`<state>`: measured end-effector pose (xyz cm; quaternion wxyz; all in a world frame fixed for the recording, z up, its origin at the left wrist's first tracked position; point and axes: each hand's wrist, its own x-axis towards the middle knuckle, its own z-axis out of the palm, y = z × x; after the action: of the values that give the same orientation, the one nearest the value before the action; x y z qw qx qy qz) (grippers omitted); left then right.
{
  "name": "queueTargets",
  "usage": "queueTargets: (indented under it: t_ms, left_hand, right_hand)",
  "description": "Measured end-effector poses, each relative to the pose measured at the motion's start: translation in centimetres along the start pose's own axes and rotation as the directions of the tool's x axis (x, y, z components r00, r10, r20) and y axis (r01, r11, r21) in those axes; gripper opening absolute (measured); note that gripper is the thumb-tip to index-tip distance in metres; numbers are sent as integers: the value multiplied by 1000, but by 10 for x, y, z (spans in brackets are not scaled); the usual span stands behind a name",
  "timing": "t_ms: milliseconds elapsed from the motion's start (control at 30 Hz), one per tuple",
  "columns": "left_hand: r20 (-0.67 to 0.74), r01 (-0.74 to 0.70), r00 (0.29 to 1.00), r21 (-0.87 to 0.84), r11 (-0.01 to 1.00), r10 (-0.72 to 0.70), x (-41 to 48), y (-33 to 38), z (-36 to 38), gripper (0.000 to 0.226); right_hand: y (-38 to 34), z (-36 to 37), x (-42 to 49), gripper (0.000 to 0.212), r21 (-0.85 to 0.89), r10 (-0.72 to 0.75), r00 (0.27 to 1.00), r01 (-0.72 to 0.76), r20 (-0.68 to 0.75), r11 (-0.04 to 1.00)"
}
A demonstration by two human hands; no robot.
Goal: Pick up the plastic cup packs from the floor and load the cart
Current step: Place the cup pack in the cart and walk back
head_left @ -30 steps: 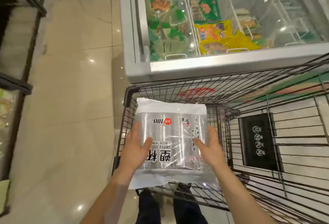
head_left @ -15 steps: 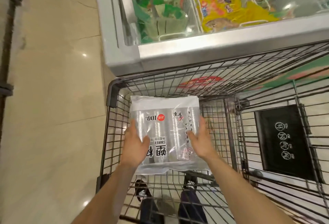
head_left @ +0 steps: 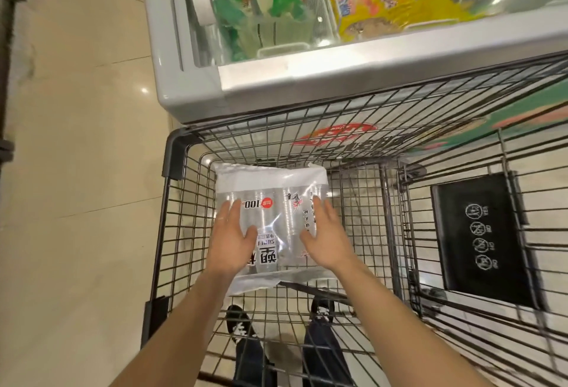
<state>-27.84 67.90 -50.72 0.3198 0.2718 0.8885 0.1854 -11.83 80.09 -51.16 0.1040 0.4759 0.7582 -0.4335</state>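
We have the clear plastic-wrapped cup pack (head_left: 273, 190) inside the black wire cart (head_left: 173, 156), near its left wall. It sits sandwiched between our left hand (head_left: 232, 240) and right hand (head_left: 327, 237), fingers straight along its sides, thumbs on top. The print is upside-down: "100" beside a red dot, and "SUPEI".

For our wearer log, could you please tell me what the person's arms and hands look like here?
The left hand and right hand are bare: no gloves, and no rings show. The left forearm and right forearm are bare too, with no sleeve, watch or band in view down to the frame's lower edge.
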Motion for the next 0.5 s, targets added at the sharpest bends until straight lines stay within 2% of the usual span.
queueTargets:
  t_ms: [233,367,500]
  left_hand:
    - [1,-101,995,32,994,101,-26,50,-69,62]
    - [-74,-190,977,134,973,201,-55,80,-136,64]
    - [-228,-230,926,288,930,300,-95,103,-216,65]
  right_hand:
    - [-64,-80,-42,69,-66,-209,974,203,-86,977]
    - [-113,-129,-67,67,-241,-369,922,333,-120,912]
    - [-174,-171,-101,67,-438,-520,843,419,-138,795]
